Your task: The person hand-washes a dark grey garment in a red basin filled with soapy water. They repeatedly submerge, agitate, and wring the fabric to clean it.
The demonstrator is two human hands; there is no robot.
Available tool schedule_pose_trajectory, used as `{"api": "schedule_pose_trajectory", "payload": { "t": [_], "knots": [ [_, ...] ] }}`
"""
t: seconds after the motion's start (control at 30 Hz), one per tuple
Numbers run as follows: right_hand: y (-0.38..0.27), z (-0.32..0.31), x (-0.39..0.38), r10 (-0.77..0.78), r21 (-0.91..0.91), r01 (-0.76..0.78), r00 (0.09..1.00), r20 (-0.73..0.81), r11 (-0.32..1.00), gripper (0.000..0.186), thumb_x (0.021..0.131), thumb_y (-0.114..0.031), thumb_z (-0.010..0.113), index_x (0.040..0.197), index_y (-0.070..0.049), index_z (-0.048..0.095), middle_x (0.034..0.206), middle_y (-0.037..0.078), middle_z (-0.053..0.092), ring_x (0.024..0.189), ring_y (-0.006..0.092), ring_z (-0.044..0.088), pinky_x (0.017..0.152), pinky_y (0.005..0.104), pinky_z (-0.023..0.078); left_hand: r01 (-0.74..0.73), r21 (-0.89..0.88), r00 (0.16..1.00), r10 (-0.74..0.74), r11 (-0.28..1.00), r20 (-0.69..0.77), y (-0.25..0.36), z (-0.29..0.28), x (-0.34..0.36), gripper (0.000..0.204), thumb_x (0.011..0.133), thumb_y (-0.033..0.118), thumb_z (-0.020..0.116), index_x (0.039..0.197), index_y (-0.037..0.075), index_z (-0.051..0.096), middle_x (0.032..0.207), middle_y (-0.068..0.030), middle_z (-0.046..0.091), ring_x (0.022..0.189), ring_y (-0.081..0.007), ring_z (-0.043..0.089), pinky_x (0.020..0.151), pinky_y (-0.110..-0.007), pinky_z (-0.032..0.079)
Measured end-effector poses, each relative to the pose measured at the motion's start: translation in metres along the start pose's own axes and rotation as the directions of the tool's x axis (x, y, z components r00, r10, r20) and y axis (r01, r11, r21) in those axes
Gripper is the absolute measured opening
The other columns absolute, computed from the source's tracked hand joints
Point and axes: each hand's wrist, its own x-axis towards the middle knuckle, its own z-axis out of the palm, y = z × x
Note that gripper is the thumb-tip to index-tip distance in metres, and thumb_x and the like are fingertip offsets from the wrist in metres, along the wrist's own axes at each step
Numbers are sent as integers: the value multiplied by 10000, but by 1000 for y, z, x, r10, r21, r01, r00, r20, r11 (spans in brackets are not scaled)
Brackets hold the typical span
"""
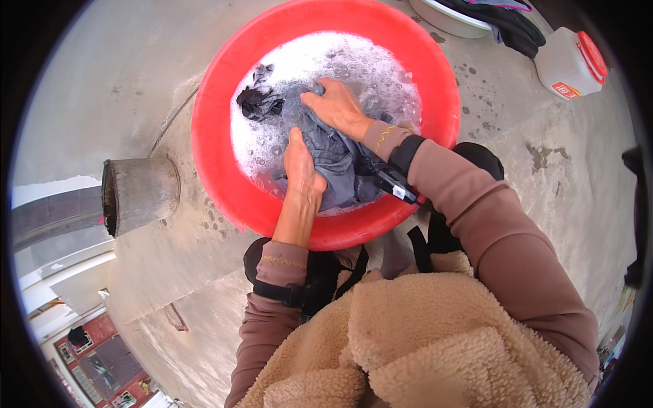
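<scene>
A grey wet garment lies bunched in a wide red basin of foamy, sudsy water. My right hand grips its far part, thumb and fingers closed on the fabric. On the near left side my left hand holds the garment's edge; its thumb shows and most of its fingers are hidden by the cloth. A crumpled black cloth floats to the left of the garment, apart from both hands. Both sleeves are pushed back from the wrists.
A grey metal cylindrical bucket lies left of the basin. At the far right are a pale basin with dark clothes and a white plastic tub with a red lid. The concrete floor has wet spots.
</scene>
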Motion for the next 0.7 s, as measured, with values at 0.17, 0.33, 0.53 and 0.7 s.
{"api": "schedule_pose_trajectory", "payload": {
  "t": [0.17, 0.33, 0.53, 0.7],
  "knots": [
    [1, 7, -42, -325, -108, 330, 944, 62, 938, 567, 827, -398, 628, 1290, -79, 557, 1048, 284, 669, 1020, 407, 646, 884, 464, 503, -20, -168, 970, 59, 986, 236, 15, -18, 4, 399, 1003, 389, 418, 1186, 85, 601, 1106, -131, 663, 979, -281, 671, 881, -424, 556],
    [18, 24, -35, -376, -250, 390, 921, 103, 886, 574, 800, -400, 665, 1250, -51, 594, 1130, 289, 647, 1057, 414, 630, 894, 474, 504, -15, -35, 998, 13, 999, -57, 7, -20, 9, 415, 1011, 371, 446, 1255, 55, 556, 1188, -132, 637, 1047, -294, 650, 896, -439, 547],
    [58, -48, 59, -20, -232, -20, 986, -168, 973, 669, 832, -564, 681, 1137, 31, 656, 1009, 271, 692, 1013, 385, 663, 895, 421, 512, 70, 21, 990, -72, 997, 123, 38, -6, -10, 532, 996, 459, 496, 1273, 9, 554, 1214, -132, 642, 1073, -282, 645, 940, -418, 522],
    [65, -80, 57, -219, -264, 145, 935, -278, 954, 757, 851, -544, 668, 1398, -53, 487, 1349, 305, 522, 1235, 423, 534, 1030, 462, 441, -366, 371, 930, 335, 853, 149, 47, -26, 21, 677, 962, 481, 564, 1388, -30, 442, 1307, -228, 569, 1224, -319, 558, 1057, -387, 423]
  ]
}}
